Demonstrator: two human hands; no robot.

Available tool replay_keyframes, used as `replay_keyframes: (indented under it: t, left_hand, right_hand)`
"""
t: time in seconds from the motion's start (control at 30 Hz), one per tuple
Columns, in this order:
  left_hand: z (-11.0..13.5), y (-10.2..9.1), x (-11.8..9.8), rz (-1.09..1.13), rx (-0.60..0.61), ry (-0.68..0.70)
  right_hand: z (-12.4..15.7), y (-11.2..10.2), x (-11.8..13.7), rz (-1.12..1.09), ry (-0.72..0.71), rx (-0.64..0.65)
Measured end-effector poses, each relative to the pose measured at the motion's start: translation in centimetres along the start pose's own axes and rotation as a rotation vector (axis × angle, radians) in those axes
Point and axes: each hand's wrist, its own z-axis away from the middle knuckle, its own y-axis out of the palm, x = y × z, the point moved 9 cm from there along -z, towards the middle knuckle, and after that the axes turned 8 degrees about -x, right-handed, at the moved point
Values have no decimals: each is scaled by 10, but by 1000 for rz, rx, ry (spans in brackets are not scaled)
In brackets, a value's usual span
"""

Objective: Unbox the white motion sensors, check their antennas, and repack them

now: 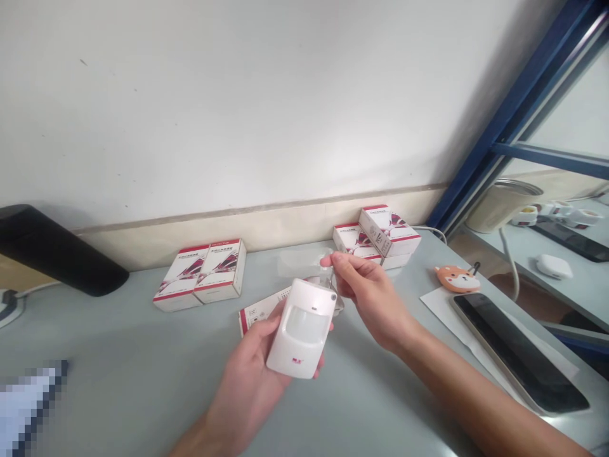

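Note:
A white motion detector (pixel 303 333) with a pale curved lens window faces me, tilted, above the table. My left hand (pixel 252 362) is closed around it from the left and below, with fingertips showing at its right edge. At the detector's top right corner, a thin metal antenna (pixel 331 279) sticks up. The thumb and forefinger of my right hand (pixel 364 285) pinch the antenna's upper end. Behind the detector lies an opened white and red box (pixel 261 309), partly hidden by my left hand and the detector.
White and red boxes (pixel 221 270) stand at the back left, and more boxes (pixel 387 231) are stacked at the back right. A phone (pixel 518 349) rests on white paper (pixel 442 304) at the right, near an orange animal-face case (pixel 457 278). A black cylinder (pixel 61 251) lies left.

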Motion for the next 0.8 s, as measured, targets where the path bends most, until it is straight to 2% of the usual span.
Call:
replay_keyframes:
  t: [0.13, 0.3, 0.5, 0.6, 0.8]
  left_hand:
    - [1, 0, 9, -10, 28, -32]
    - [1, 2, 18, -113, 110, -81]
    - [-1, 2, 26, -243, 236, -183]
    - [-3, -1, 28, -247, 257, -209]
    - [-4, -3, 26, -236, 238, -170]
  right_hand:
    - [-12, -24, 18, -89, -105, -121]
    - [-28, -67, 45, -205, -209, -280]
    - [-40, -107, 63, -257, -281, -388]
    - [-42, -112, 65, -288, -296, -382]
    - [-42, -95, 61, -294, -236, -268]
